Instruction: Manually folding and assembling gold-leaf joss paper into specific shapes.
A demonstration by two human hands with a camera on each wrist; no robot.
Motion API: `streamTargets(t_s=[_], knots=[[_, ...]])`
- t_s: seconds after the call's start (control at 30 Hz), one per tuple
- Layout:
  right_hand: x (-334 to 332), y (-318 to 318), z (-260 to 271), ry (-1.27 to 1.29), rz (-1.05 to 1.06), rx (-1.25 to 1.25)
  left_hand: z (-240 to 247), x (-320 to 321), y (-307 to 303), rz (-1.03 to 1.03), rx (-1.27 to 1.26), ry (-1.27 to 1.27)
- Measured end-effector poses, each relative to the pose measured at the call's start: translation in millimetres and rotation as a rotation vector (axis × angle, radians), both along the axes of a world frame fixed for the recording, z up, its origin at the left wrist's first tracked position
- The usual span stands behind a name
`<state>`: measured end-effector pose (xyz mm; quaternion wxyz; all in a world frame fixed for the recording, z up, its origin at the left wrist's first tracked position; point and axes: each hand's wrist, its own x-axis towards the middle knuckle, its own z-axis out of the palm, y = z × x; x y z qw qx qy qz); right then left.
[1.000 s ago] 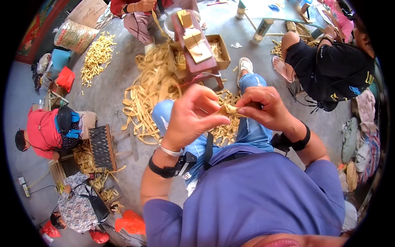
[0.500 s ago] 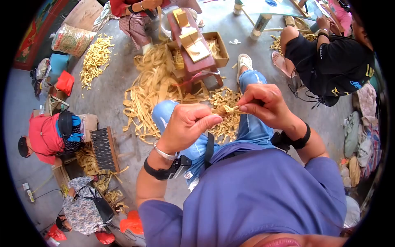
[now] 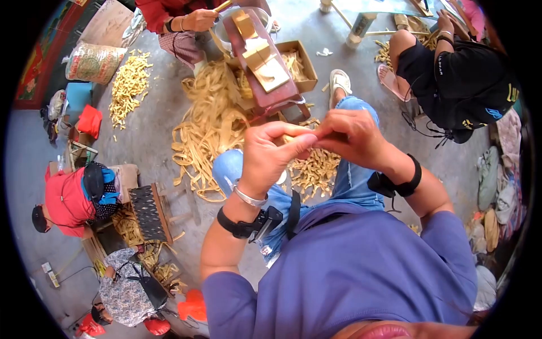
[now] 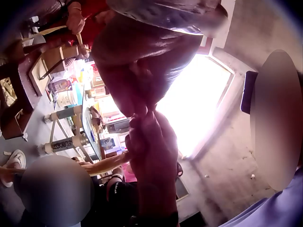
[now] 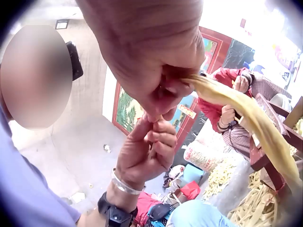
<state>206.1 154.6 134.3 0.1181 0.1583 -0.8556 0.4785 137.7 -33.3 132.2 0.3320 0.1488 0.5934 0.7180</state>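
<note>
In the head view my left hand (image 3: 271, 148) and right hand (image 3: 353, 135) meet at the fingertips in front of my knees. My right hand (image 5: 151, 52) grips a long, flat, pale yellow strip (image 5: 246, 106), whose free length trails out of the fist in the right wrist view. The left hand (image 5: 147, 153) has thumb and fingers pinched right at the right fingertips; a bit of yellow shows between them in the head view. Most of the worked part of the strip is hidden by fingers. In the left wrist view the strip (image 4: 106, 164) hangs out beside the right hand (image 4: 154, 146).
Below my hands lies a pile of short knotted yellow pieces (image 3: 313, 172), beside a heap of long strips (image 3: 212, 124). A dark red bench (image 3: 265, 68) with wooden blocks stands ahead, by a cardboard box (image 3: 309, 73). Other people sit around, one in black (image 3: 463, 79) at right.
Earlier the hands were apart with a knotted yellow piece between them, the left fingers spread and then closing. Now the fingertips have come together over it and mostly hide it.
</note>
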Motion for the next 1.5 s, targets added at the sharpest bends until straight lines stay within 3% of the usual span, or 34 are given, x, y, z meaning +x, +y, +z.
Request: streamTargets(t_s=[0.2,0.33,0.47,0.73,0.93,1.03,1.07,1.2,1.4,1.5], knots=[[-44,23,-23,0.04,0.014,-0.005,-16,-30,1,0.068,-0.131,-0.058],[-69,32,-52,-0.041,0.021,-0.055,-46,-56,7,0.047,-0.215,0.062],[-118,42,-92,0.005,-0.053,0.031,-82,-106,16,0.04,-0.434,0.285],[-197,55,-138,0.111,-0.196,0.224,-131,-173,39,0.082,-0.442,0.206],[-212,53,-149,0.066,-0.267,0.234,-141,-187,46,0.113,-0.524,0.212],[-216,49,-168,-0.196,-0.344,0.41,-156,-187,43,0.124,-0.649,0.163],[-213,52,-170,-0.207,-0.396,0.337,-160,-190,40,0.135,-0.692,0.145],[-186,52,-169,-0.291,-0.466,0.148,-171,-182,26,0.143,-0.455,-0.037],[-144,23,-167,-0.181,-0.468,0.212,-173,-172,29,0.211,-0.567,0.205],[-137,14,-178,-0.151,-0.466,0.116,-171,-162,29,0.25,-0.648,0.344]])
